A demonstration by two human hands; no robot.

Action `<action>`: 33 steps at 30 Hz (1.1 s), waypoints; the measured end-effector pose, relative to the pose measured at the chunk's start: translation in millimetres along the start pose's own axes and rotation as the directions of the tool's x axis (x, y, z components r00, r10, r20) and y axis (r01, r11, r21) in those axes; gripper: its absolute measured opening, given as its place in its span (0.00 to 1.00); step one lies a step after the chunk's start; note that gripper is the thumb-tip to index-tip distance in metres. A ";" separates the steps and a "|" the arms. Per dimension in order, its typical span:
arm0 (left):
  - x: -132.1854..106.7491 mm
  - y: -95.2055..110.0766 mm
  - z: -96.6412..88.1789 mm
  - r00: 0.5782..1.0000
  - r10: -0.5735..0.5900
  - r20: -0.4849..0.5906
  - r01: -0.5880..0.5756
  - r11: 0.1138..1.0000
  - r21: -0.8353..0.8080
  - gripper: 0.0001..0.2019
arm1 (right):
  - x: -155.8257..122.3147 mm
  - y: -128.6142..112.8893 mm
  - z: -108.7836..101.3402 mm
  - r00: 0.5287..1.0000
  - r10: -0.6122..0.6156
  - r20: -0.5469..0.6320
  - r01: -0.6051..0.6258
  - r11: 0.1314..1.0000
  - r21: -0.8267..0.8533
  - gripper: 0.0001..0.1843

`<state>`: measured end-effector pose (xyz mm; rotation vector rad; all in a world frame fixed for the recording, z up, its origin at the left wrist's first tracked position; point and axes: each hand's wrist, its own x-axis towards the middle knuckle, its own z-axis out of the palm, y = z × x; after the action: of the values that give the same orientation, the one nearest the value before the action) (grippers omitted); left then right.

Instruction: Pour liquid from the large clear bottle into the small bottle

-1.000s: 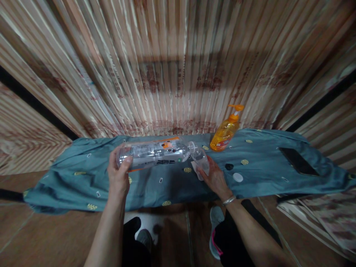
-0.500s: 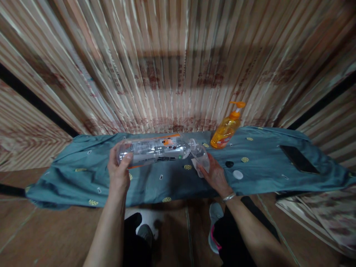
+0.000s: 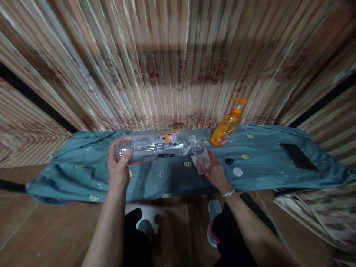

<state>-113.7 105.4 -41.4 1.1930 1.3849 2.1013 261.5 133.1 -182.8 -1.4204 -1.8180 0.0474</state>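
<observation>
My left hand [image 3: 119,160] grips the base end of a large clear plastic bottle [image 3: 155,146] with an orange and white label, fingers wrapped round it. The bottle lies almost level in the air above the cloth, its mouth pointing right. At that mouth, my right hand [image 3: 215,170] has its fingers closed on a small see-through plastic cup [image 3: 204,157], tilted with its opening towards the bottle. Whether bottle and cup touch cannot be made out, and no liquid is visible between them. My right fingers hide part of the cup.
An orange pump bottle [image 3: 226,128] stands at the back of the blue-green patterned cloth [image 3: 150,185]. Right of my right hand lie a small black object [image 3: 229,161] and a white round cap [image 3: 237,171]. A dark phone [image 3: 299,157] lies farther right. A striped curtain [image 3: 172,74] hangs behind.
The view has shifted slightly, so the cloth appears a little higher. Both hands keep their holds, with the bottle and cup in nearly the same position.
</observation>
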 end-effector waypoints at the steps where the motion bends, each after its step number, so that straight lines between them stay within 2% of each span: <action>1: -0.1 0.2 0.4 1.000 -0.003 -0.007 0.003 1.000 -0.010 0.32 | -0.1 0.5 0.2 1.000 -0.002 -0.001 0.002 1.000 0.002 0.42; 11: -0.1 1.4 1.2 1.000 -0.004 -0.009 0.004 1.000 0.008 0.31 | -0.7 1.4 2.4 1.000 -0.015 -0.017 0.015 1.000 -0.008 0.42; 17: 0.0 2.8 1.3 0.997 -0.068 -0.029 0.066 0.996 -0.057 0.34 | -1.8 2.9 2.0 0.998 -0.055 -0.017 0.054 0.998 -0.021 0.42; 21: 0.4 -0.9 0.6 1.000 -0.017 -0.018 0.017 0.999 -0.032 0.34 | -1.2 3.5 0.9 0.999 -0.047 -0.010 0.047 0.999 -0.018 0.42; 33: 0.9 -0.2 1.9 1.000 0.015 0.000 -0.015 1.000 0.000 0.32 | 0.1 -0.2 -1.0 1.000 -0.030 -0.003 0.030 0.999 -0.023 0.42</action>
<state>-112.7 107.3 -40.8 1.2065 1.3808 2.1116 262.0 132.7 -181.9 -1.4081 -1.8418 0.0084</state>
